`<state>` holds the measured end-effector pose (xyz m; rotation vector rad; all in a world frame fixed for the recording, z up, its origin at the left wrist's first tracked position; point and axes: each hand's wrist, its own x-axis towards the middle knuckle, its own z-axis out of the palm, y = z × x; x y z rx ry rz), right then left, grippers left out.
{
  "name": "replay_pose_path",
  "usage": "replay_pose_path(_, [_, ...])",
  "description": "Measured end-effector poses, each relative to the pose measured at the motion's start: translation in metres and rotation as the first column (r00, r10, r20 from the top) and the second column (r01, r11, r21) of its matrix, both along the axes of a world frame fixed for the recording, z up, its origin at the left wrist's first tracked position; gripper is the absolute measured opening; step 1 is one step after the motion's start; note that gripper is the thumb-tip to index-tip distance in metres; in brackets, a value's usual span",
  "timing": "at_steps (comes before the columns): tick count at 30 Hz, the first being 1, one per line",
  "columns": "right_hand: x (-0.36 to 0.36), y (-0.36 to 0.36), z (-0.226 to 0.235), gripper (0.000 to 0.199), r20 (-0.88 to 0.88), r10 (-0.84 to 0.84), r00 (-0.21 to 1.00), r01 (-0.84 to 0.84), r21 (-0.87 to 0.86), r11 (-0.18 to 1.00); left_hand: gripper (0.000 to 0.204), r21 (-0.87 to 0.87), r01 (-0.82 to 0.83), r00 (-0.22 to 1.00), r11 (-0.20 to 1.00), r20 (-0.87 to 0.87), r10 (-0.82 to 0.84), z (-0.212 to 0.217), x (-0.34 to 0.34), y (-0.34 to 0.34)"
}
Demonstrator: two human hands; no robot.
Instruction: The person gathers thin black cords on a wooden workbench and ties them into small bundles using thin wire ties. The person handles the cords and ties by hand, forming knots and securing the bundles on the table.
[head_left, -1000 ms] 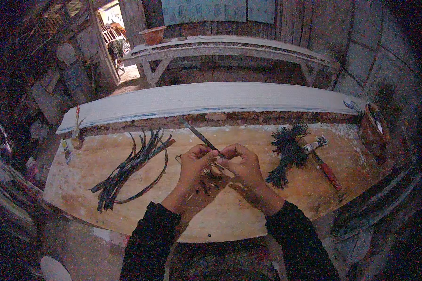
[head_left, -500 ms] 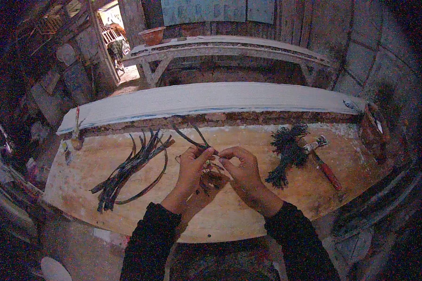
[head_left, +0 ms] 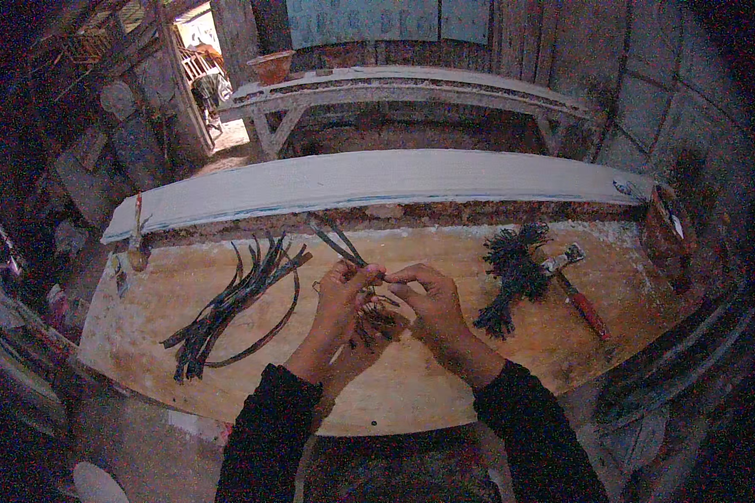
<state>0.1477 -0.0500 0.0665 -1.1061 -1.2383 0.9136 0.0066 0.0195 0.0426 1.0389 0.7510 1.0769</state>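
I see my left hand [head_left: 341, 295] and right hand [head_left: 428, 300] held close together over the middle of the wooden tabletop [head_left: 445, 394]. The fingers of both are pressed together, pinching thin dark strips [head_left: 337, 243] whose free ends stick up and away toward the pale plank [head_left: 377, 180] behind. A small dark woven piece [head_left: 380, 320] hangs just under my hands. A loose pile of dark strips [head_left: 235, 302] lies well to the left. On the right, a tied dark bundle [head_left: 512, 277] touches a red-handled hammer [head_left: 577, 289].
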Motion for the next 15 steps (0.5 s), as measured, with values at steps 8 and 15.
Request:
replay_pose_path(8, [0.014, 0.018, -0.031, 0.016, -0.346, 0.05, 0.937, -0.073, -0.054, 0.996, 0.022, 0.005, 0.086, 0.994, 0.996, 0.069, -0.087, 0.0, 0.007, -0.007])
replay_pose_path(15, [0.01, 0.013, -0.013, 0.015, -0.201, -0.053, 0.978, 0.004, -0.234, 0.972, 0.021, 0.066, 0.028, 0.999, 0.997, -0.018, -0.027, -0.009, 0.005, -0.002])
